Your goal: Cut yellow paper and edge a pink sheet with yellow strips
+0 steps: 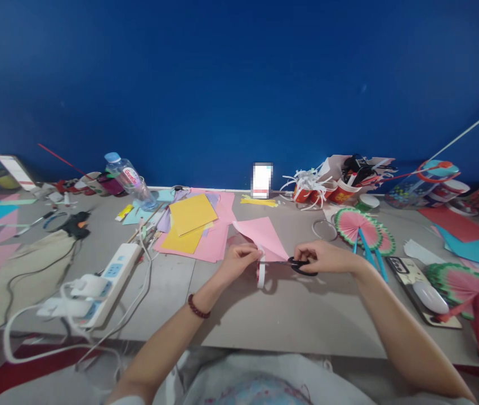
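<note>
Near the middle of the table, my left hand (243,257) pinches the tape of a white tape roll (260,277), which hangs just below the fingertips. A pink sheet of paper (264,232) lies right behind that hand, one corner curled up. My right hand (321,257) is closed around the handles of black scissors (305,266). Their blades point left and reach toward the tape beside my left fingers. Whether the blades touch the tape is too small to tell.
Pink and yellow papers (192,215) are stacked left of centre, near a power strip (115,281) with cables. A plastic bottle (131,179) leans by the blue wall. At the right are a folded paper fan (355,226), a phone (408,275) and a white mouse (430,297).
</note>
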{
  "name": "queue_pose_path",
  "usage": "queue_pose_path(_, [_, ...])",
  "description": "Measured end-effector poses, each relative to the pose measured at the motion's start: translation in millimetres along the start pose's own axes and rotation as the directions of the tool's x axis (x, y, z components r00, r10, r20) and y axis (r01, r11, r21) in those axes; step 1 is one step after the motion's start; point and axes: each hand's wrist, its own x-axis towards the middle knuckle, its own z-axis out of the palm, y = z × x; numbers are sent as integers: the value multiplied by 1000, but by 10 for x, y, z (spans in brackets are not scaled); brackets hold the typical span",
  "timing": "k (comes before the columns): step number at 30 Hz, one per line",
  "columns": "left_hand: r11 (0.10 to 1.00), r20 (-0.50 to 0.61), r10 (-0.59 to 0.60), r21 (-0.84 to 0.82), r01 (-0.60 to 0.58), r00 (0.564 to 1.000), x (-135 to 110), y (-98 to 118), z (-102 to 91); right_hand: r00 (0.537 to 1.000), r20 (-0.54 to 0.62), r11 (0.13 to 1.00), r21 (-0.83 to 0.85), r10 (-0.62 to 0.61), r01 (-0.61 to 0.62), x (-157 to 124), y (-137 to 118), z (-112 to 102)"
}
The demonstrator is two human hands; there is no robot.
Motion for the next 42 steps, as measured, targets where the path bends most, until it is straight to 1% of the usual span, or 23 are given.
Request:
queue_pose_path(6, [1000, 7, -10, -10, 10, 1000, -6, 11, 7, 1000, -2, 1000, -23, 6, -6, -16, -25, -2])
queue_pose_path(18, [1000, -12, 9, 19, -8, 1000, 2, -62, 0, 1000, -14, 999, -39, 8, -9, -32, -56, 5])
queue_pose_path(25, [1000, -11, 23, 1, -23, 1000, 6, -106, 4, 1000, -17, 999, -49, -1, 1, -36, -56, 14])
queue_pose_path(33, [1000, -21, 20, 7, -20, 1000, -4, -35, 13, 1000, -22, 998, -57, -6, 5, -52, -47, 26])
queue_pose_path(42, [999, -22, 28, 28, -28, 999, 9, -59, 16, 1000, -12, 995, -99, -25, 24, -55, -86, 8])
